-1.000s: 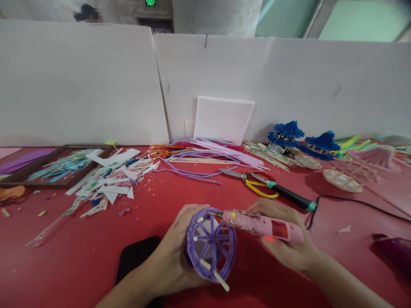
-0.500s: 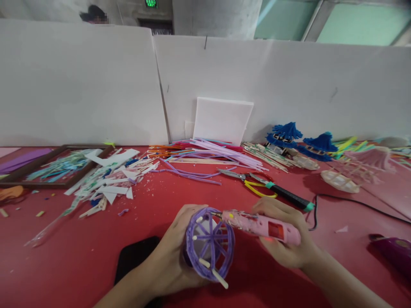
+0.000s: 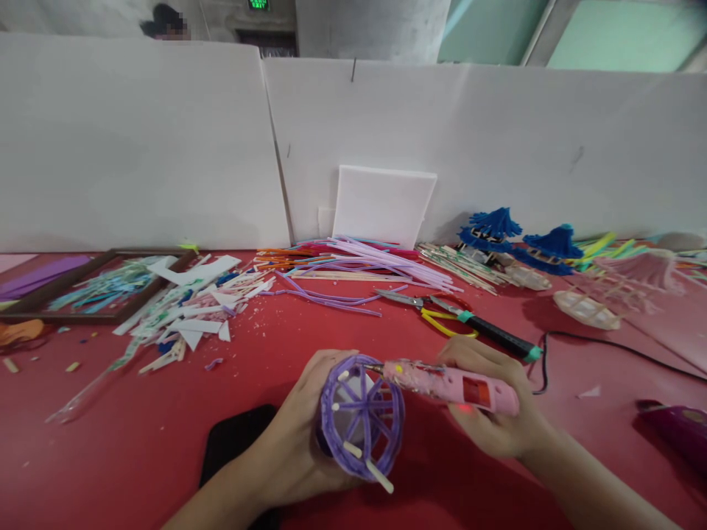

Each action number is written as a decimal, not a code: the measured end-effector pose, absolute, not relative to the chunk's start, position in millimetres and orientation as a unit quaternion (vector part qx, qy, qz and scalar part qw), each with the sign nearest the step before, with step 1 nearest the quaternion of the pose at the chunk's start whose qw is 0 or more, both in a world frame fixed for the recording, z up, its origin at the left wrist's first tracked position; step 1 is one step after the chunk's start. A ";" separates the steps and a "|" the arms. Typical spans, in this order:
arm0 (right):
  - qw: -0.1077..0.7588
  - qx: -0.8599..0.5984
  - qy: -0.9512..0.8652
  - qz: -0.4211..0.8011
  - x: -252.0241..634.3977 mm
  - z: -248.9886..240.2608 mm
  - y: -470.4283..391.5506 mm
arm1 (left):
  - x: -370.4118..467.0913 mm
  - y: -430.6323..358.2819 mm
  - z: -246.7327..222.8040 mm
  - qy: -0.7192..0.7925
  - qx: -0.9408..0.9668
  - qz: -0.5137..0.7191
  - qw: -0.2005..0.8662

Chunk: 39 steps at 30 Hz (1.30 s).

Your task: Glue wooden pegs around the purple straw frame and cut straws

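Observation:
My left hand (image 3: 312, 434) is closed around a round purple pipe-cleaner frame (image 3: 363, 406), held with its spoked top facing me. Several short pale sticks (image 3: 379, 477) are fixed along its ring, two of them at the near edge. In my right hand (image 3: 497, 401) is a pink hot glue gun (image 3: 453, 384), gripped with the fingers wrapped round its body. The gun's metal nozzle meets the far edge of the purple ring. A small red light glows on the gun's underside. What lies beneath the frame is mostly hidden.
Behind my left forearm lies a black phone (image 3: 235, 438). Yellow-handled scissors (image 3: 436, 316) and black-handled pliers (image 3: 494, 335) rest farther back. Purple pipe cleaners (image 3: 387, 265), white scraps (image 3: 199, 327), a brown frame (image 3: 104, 316) and small blue-roofed models (image 3: 489, 228) line the rear. A black cord (image 3: 613, 344) crosses the right.
Almost nothing differs. The view has shifted very slightly, and both hands keep the purple frame and the glue gun in the same position, nozzle at the ring.

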State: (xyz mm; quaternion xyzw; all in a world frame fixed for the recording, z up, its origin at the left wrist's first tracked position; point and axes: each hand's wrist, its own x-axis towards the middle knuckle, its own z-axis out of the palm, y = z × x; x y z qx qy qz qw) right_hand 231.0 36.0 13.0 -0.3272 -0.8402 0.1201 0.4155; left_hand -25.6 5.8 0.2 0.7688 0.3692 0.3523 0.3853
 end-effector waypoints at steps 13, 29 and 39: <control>0.437 -0.330 -0.836 0.039 248.5 13.5 42.6 | -25.4 4.2 0.8 0.384 0.688 0.367 0.495; 0.216 -0.505 -0.836 -0.006 244.5 -4.4 79.8 | -23.4 6.7 -1.0 0.313 0.784 0.250 0.475; 0.089 -0.317 -0.938 0.102 136.8 17.5 95.0 | -28.7 6.8 -10.1 0.311 0.808 0.194 0.462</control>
